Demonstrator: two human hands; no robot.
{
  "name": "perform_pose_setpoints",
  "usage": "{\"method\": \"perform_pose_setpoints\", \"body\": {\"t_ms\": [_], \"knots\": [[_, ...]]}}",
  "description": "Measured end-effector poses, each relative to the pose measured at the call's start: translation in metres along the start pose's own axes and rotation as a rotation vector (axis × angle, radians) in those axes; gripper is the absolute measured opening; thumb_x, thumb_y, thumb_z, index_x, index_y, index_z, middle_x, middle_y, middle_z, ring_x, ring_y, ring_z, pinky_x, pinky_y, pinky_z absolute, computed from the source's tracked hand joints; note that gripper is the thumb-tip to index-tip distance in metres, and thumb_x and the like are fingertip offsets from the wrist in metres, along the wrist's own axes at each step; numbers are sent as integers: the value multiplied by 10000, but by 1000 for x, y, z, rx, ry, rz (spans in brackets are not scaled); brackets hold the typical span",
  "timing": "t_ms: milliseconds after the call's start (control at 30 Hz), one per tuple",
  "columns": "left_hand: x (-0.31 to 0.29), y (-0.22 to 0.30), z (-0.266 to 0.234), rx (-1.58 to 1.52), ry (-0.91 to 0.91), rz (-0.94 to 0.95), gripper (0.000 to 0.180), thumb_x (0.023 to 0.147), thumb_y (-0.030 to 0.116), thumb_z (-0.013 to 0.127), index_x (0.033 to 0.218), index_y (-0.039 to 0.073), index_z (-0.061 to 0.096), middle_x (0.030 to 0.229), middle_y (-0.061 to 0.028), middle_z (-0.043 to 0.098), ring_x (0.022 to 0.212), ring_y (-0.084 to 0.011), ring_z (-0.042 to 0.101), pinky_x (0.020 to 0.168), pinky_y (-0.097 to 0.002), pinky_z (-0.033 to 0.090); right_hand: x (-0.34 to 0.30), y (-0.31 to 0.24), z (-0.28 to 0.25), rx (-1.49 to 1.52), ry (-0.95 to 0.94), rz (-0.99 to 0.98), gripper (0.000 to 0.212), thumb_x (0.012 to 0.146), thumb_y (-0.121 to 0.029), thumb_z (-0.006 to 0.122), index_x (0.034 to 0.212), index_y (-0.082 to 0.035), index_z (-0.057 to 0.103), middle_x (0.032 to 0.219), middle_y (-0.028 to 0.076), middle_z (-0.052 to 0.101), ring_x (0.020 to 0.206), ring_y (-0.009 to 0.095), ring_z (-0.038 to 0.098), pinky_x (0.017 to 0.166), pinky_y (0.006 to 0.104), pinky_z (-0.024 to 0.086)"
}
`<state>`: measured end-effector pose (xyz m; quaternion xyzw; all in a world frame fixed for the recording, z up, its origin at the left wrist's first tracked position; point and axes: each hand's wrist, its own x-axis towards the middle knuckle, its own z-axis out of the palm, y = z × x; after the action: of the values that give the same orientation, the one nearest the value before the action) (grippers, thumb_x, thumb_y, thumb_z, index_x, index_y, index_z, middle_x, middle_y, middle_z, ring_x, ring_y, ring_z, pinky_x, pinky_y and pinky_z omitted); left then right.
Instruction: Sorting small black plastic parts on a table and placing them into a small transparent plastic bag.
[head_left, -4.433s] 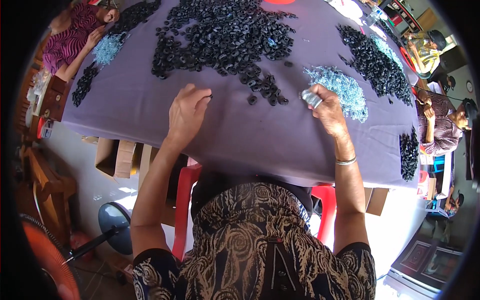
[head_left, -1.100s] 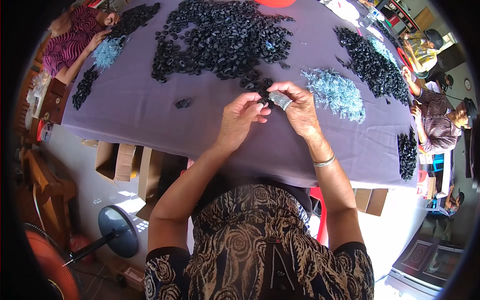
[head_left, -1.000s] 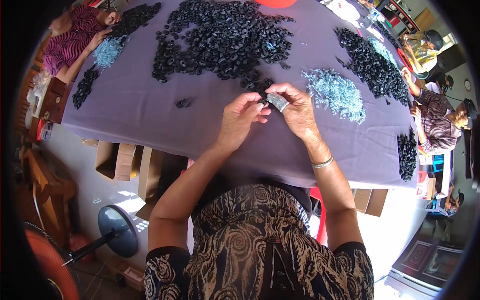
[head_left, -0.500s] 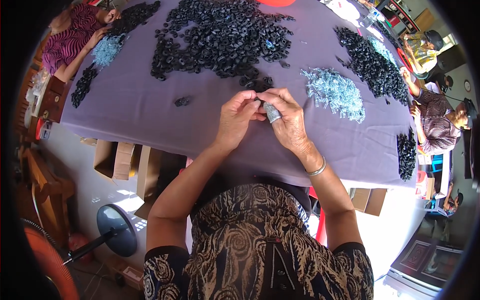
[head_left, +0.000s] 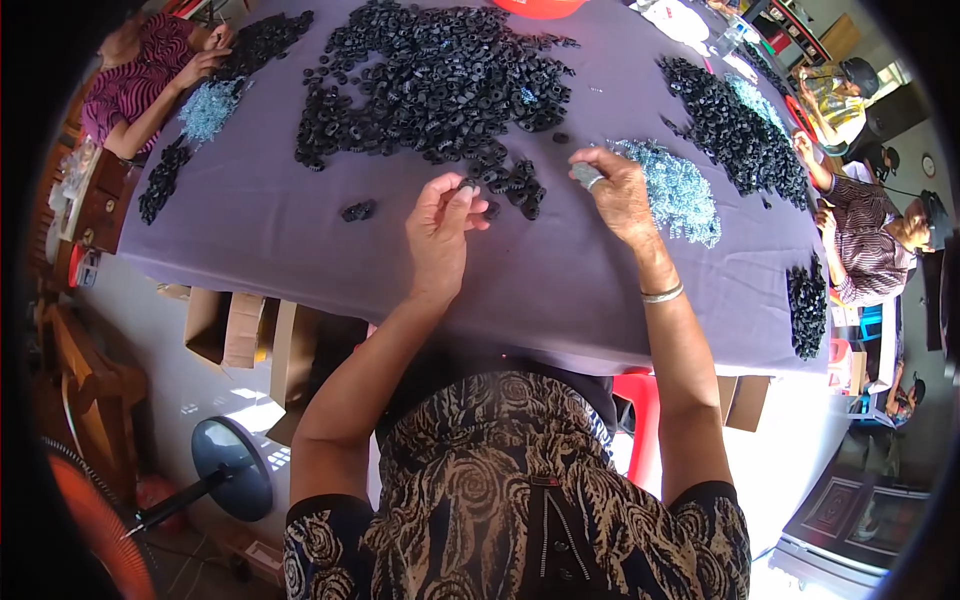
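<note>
My left hand [head_left: 438,240] is raised over the table with thumb and forefinger pinched on a small black plastic piece [head_left: 468,186]. My right hand [head_left: 622,197], its thumb wrapped in grey tape, is closed at the left edge of a pile of small silvery-blue springs [head_left: 683,198]. Whatever its fingers hold, if anything, is hidden. Between and beyond my hands spreads a large heap of small black ring-like plastic pieces [head_left: 430,85], with a loose cluster [head_left: 522,187] at its near edge. A few joined black pieces [head_left: 358,210] lie left of my left hand.
A purple cloth covers the table [head_left: 260,225]. Other people sit at its left [head_left: 140,95] and right [head_left: 880,240] sides, beside more black pieces [head_left: 735,130] and springs [head_left: 208,110]. A red basin [head_left: 540,8] stands at the far edge. Cardboard boxes [head_left: 243,330] and a fan [head_left: 95,520] are below left.
My hands were together at a small piece and have come apart. The right moved right and away, to the springs; the left shifted slightly left, keeping a black piece.
</note>
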<state>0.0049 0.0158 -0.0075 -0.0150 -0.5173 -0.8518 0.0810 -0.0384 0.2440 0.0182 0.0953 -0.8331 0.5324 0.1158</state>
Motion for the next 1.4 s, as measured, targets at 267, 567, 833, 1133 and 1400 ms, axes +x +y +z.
{"method": "perform_pose_setpoints", "body": {"t_ms": [267,567,833,1133,1400], "knots": [[-1,-1,-1,36,-9,-24,153,930,89,562,1071,30,576,936,-64,624,774,-121,612,633,-270,528,26,-18,45,-261,-146,-109,153,807,-33,664,959,-38,648,878,95,629,752,188,623,691,283,495],[-1,2,-1,26,-29,-34,168,918,65,570,1079,18,563,910,-52,603,756,-132,634,600,-254,532,27,-17,35,-306,-159,3,101,791,-57,615,886,-43,645,804,127,663,752,255,646,698,346,498],[-1,-2,-1,33,-41,-25,165,914,61,575,1071,11,566,905,-58,607,748,-130,634,590,-251,532,34,-27,41,-527,-313,-338,203,772,27,591,937,-69,659,904,118,602,880,324,618,760,400,499],[-2,-1,0,59,-115,-70,225,931,87,559,1139,6,585,959,-78,641,787,-133,637,658,-262,540,32,-31,39,-440,-266,-207,166,782,20,606,931,-35,653,800,128,628,729,246,612,673,341,482],[-7,1,1,11,-217,-145,230,927,95,570,1141,12,591,985,-104,656,837,-163,651,700,-283,537,-9,-54,37,458,-269,142,126,834,35,588,896,-13,688,789,1,645,701,47,535,625,198,424]]}}
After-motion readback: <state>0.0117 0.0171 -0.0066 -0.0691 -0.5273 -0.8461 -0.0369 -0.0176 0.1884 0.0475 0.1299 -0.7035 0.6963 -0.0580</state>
